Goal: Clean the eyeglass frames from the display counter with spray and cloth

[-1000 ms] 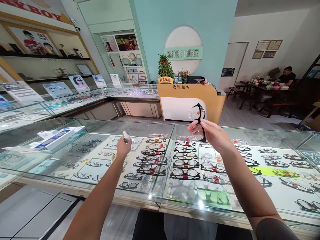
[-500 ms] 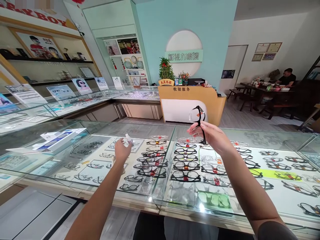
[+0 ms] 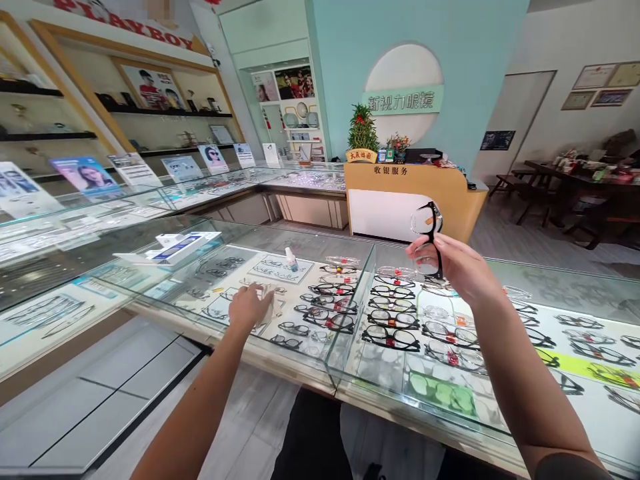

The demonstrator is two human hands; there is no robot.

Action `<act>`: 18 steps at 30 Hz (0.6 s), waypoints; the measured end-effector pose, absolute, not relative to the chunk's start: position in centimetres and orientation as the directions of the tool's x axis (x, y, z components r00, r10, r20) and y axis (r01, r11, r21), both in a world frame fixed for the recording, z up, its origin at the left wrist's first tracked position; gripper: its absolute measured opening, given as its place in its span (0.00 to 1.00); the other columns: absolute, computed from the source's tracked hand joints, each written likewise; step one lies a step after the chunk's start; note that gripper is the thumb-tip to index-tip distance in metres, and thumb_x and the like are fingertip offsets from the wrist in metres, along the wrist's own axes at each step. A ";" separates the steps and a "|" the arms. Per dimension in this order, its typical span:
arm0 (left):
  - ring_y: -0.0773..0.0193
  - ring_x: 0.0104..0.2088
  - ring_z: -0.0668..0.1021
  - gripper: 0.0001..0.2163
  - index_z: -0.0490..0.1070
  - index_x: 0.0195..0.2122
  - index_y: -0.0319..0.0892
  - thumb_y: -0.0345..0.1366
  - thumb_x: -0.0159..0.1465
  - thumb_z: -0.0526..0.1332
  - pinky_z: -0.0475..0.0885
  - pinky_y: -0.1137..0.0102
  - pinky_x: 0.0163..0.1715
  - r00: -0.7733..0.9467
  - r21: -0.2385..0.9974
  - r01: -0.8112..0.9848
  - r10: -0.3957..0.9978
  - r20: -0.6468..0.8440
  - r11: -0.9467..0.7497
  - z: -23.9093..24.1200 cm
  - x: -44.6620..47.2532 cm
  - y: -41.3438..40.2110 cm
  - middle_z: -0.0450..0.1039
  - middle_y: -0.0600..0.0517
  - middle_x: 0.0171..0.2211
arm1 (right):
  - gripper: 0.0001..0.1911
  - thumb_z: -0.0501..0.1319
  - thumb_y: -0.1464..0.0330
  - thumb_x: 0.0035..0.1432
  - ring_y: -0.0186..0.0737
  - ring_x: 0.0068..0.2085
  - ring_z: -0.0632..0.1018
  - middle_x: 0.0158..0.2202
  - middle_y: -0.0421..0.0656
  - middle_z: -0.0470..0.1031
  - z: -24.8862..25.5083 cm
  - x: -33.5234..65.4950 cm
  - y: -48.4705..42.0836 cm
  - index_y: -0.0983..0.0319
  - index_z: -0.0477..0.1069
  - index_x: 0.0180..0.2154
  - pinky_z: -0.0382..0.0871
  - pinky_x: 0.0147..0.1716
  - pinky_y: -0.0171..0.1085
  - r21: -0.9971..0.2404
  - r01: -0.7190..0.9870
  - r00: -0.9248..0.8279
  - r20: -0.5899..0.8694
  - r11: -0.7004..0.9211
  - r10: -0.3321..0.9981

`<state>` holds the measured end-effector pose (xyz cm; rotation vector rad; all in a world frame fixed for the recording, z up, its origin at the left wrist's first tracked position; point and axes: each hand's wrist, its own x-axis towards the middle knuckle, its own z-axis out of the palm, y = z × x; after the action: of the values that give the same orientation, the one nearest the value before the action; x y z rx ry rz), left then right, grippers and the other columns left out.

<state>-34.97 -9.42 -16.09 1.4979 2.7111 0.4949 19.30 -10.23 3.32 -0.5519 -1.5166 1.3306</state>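
My right hand is closed on a pair of black-framed eyeglasses, held up on end above the glass display case. Clear lenses show in them. My left hand is low over the case top with its fingers spread. Something pale and crumpled, perhaps a cloth, lies by its fingertips; I cannot tell whether they touch it. A small white-capped spray bottle stands upright on the glass beyond the left hand. Under the glass top lie rows of eyeglasses, several with red tags.
The glass display case spans in front of me. An open white box rests on its left part. Farther back are another display counter with upright picture cards, a yellow-and-white service desk and a dark table with benches.
My left hand has let go of the spray bottle, which now stands on the glass, and has come down nearer to me. The right hand still holds the eyeglasses up. My view has turned left.
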 end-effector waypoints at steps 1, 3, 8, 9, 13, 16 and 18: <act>0.33 0.63 0.74 0.28 0.75 0.61 0.42 0.55 0.69 0.57 0.71 0.48 0.59 -0.539 0.277 0.827 0.829 0.148 0.488 -16.2 -34.9 -9.6 0.72 0.32 0.61 | 0.15 0.61 0.57 0.74 0.48 0.51 0.80 0.51 0.49 0.82 3.3 19.3 -10.3 0.57 0.85 0.45 0.76 0.50 0.43 -0.921 -0.264 -0.396 0.376 0.288 0.838; 0.36 0.60 0.76 0.25 0.75 0.59 0.43 0.53 0.70 0.56 0.73 0.51 0.56 -0.540 0.286 0.825 0.829 0.147 0.487 -16.4 -34.8 -9.9 0.74 0.34 0.60 | 0.15 0.61 0.58 0.75 0.48 0.52 0.80 0.51 0.48 0.82 3.3 19.3 -10.4 0.57 0.85 0.46 0.76 0.51 0.43 -0.923 -0.254 -0.407 0.374 0.290 0.833; 0.41 0.55 0.79 0.17 0.76 0.53 0.43 0.43 0.73 0.52 0.74 0.56 0.49 -0.572 0.312 0.799 0.810 0.131 0.514 -16.0 -34.6 -10.0 0.77 0.36 0.57 | 0.16 0.61 0.57 0.75 0.48 0.52 0.80 0.52 0.48 0.82 3.2 19.3 -10.6 0.57 0.84 0.47 0.75 0.53 0.42 -0.928 -0.227 -0.417 0.366 0.295 0.832; 0.41 0.56 0.79 0.16 0.76 0.52 0.43 0.43 0.73 0.53 0.74 0.56 0.49 -0.577 0.316 0.795 0.807 0.126 0.518 -15.9 -34.5 -9.9 0.77 0.36 0.57 | 0.16 0.61 0.56 0.74 0.48 0.52 0.80 0.52 0.48 0.82 3.2 19.3 -10.6 0.57 0.84 0.47 0.75 0.53 0.42 -0.930 -0.223 -0.417 0.362 0.292 0.834; 0.38 0.56 0.79 0.18 0.75 0.52 0.43 0.50 0.70 0.59 0.74 0.54 0.50 -0.599 0.331 0.773 0.795 0.099 0.541 -15.5 -34.1 -9.4 0.78 0.36 0.56 | 0.16 0.62 0.54 0.73 0.50 0.51 0.80 0.53 0.49 0.82 3.2 19.2 -10.8 0.57 0.84 0.46 0.76 0.51 0.44 -0.931 -0.215 -0.417 0.360 0.294 0.835; 0.35 0.56 0.79 0.22 0.73 0.54 0.42 0.52 0.68 0.62 0.74 0.52 0.51 -0.615 0.349 0.754 0.785 0.079 0.556 -15.5 -33.9 -9.1 0.78 0.33 0.56 | 0.16 0.62 0.55 0.73 0.49 0.51 0.80 0.52 0.49 0.82 3.3 19.2 -10.9 0.57 0.83 0.46 0.75 0.51 0.44 -0.929 -0.214 -0.424 0.367 0.301 0.828; 0.34 0.56 0.80 0.23 0.71 0.56 0.40 0.51 0.68 0.63 0.73 0.51 0.51 -0.632 0.376 0.730 0.773 0.054 0.571 -15.5 -34.0 -8.9 0.78 0.31 0.54 | 0.16 0.61 0.55 0.74 0.49 0.51 0.80 0.52 0.49 0.81 3.3 19.2 -10.9 0.58 0.83 0.45 0.74 0.51 0.43 -0.928 -0.214 -0.429 0.370 0.305 0.824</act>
<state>-33.99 -8.89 -15.51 1.2876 2.6795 0.5597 19.20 -10.89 3.31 -0.5726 -1.5849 1.3198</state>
